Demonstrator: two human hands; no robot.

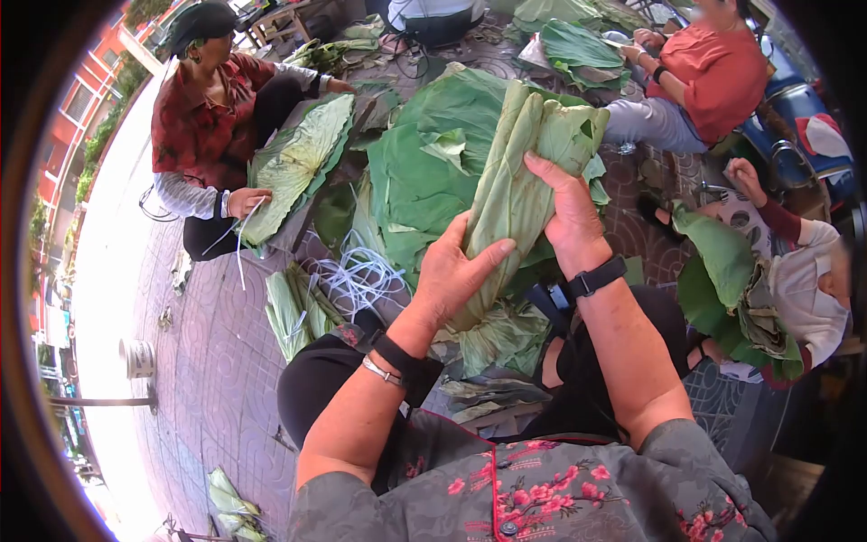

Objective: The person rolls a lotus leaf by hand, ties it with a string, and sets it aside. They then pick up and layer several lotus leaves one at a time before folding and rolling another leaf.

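A folded bundle of large lotus leaves (pixel 510 172), pale green with ribs showing, is held up in front of me, tilted to the right at its top. My left hand (pixel 456 271) grips its lower left side, thumb across the front. On the right edge my right hand (pixel 569 208) is closed, its thumb lying on the pale surface; the other fingers are hidden behind. Beneath and beyond the bundle spreads a pile of dark green lotus leaves (pixel 411 172). Crumpled paler leaves (pixel 501 339) lie below it, between my knees.
White plastic strings (pixel 357 278) lie tangled left of the pile, near a folded leaf bundle (pixel 298 312). Co-workers sit around: a person in a red patterned shirt (pixel 212 117) with leaves, one in a red top (pixel 718 81), one in white (pixel 808 289). Leaf scraps (pixel 233 506) lie on the paving.
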